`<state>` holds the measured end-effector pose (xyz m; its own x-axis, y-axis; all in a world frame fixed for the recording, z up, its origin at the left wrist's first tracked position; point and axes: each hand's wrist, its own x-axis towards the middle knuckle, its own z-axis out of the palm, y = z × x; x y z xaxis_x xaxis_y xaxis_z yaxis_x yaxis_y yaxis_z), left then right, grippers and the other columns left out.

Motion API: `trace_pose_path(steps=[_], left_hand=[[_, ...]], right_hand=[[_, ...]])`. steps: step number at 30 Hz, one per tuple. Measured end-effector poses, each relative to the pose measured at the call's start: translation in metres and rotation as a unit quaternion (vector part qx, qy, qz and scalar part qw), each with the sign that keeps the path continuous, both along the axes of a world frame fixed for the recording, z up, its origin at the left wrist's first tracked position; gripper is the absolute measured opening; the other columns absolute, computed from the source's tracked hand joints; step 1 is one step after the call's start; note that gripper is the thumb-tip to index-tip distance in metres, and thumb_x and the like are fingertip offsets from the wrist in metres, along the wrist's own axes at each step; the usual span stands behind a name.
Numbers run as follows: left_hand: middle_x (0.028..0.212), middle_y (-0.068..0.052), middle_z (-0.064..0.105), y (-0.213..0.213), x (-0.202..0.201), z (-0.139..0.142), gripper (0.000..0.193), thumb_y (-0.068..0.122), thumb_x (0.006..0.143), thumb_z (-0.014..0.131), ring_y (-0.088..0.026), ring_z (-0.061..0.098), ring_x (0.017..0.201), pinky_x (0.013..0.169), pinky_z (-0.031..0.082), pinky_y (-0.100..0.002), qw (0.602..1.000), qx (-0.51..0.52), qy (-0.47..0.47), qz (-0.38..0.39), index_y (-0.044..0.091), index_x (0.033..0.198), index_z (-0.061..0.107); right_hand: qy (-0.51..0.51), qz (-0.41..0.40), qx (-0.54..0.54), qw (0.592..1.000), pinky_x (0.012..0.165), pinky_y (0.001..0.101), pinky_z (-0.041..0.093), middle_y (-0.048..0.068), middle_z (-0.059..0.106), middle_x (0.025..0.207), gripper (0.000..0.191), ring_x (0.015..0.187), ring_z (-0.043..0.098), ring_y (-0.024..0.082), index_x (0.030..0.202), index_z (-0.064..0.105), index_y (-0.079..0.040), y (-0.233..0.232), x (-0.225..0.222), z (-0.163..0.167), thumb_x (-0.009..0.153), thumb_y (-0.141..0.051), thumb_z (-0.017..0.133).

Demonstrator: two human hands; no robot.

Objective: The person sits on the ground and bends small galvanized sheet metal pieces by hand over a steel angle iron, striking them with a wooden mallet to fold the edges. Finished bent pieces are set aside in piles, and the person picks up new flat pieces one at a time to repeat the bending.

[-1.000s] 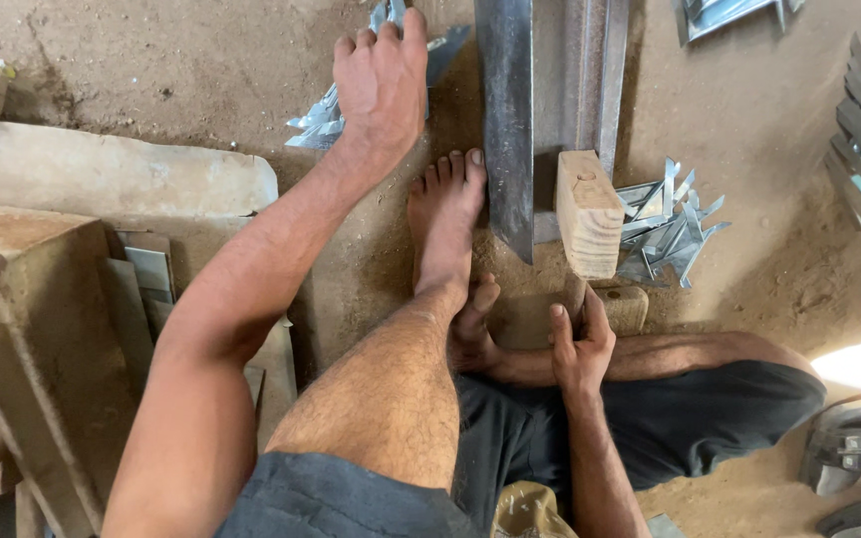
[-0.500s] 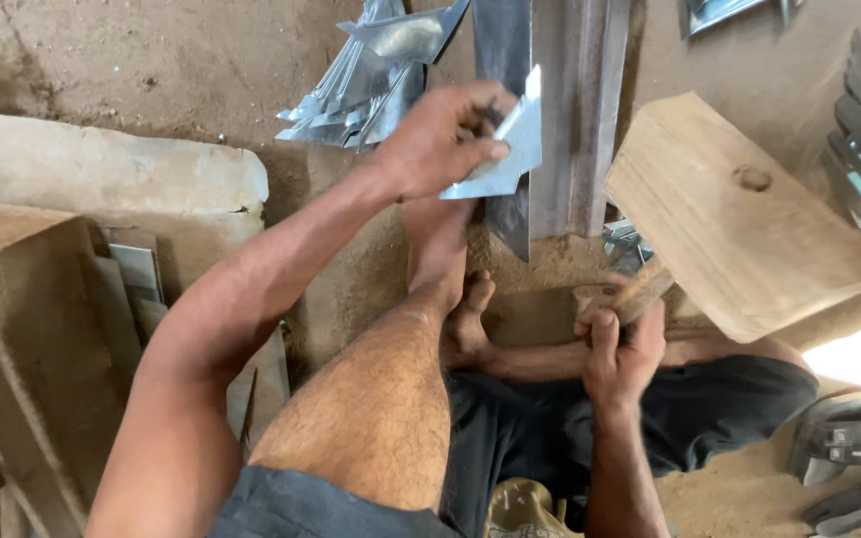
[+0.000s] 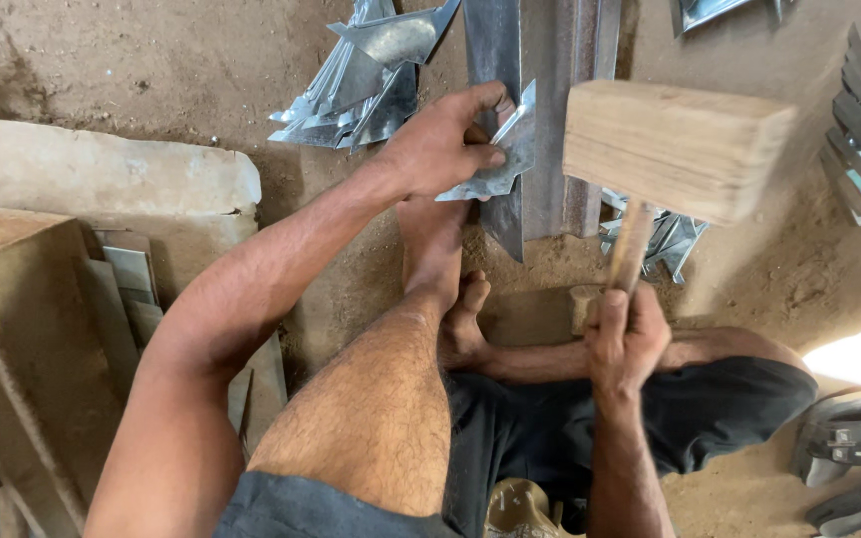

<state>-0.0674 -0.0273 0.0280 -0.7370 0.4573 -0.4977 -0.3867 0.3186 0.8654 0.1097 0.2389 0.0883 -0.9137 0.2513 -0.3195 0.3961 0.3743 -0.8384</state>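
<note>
The left hand (image 3: 440, 144) pinches a bent sheet-metal piece (image 3: 502, 159) against a long steel bar (image 3: 495, 110) that runs off the frame at 12 o'clock. Its thumb is hidden behind the piece. The right hand (image 3: 625, 339) is closed around the handle of a wooden mallet (image 3: 675, 149), whose head hangs at 3 o'clock of the piece, apart from it. A foot (image 3: 435, 249) lies on the dirt floor (image 3: 132, 80) under the left hand, toes covered. At 11 o'clock, a pile of metal offcuts (image 3: 361, 85) is partly cut off. More pieces behind the mallet are hard to make out.
</note>
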Motion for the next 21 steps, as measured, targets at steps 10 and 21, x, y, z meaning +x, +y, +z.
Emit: trace_pose_path(steps=[10, 21], left_hand=[[0.092, -0.01, 0.08, 0.004, 0.004, -0.006, 0.026, 0.005, 0.091, 0.072, -0.017, 0.079, 0.09, 0.077, 0.058, -0.039, 1.0, -0.016, -0.002, 0.015, 0.008, 0.113, 0.059], [0.09, -0.008, 0.081, 0.003, 0.006, -0.004, 0.024, 0.004, 0.091, 0.073, -0.013, 0.077, 0.085, 0.074, 0.056, -0.036, 0.999, -0.01, -0.003, 0.031, 0.009, 0.11, 0.059]], right_hand=[[0.096, 0.168, 0.214, 0.958, 0.061, 0.028, 0.052, 0.007, 0.063, 0.077, 0.034, 0.068, 0.065, 0.015, 0.105, 0.059, 0.003, 0.001, -0.027, 0.0, 0.112, -0.029, 0.061], [0.053, 0.015, 0.073, 0.996, 0.053, 0.0275, 0.044, 0.001, 0.056, 0.065, 0.029, 0.056, 0.053, 0.01, 0.092, 0.061, -0.003, 0.005, -0.015, 0.01, 0.111, -0.024, 0.055]])
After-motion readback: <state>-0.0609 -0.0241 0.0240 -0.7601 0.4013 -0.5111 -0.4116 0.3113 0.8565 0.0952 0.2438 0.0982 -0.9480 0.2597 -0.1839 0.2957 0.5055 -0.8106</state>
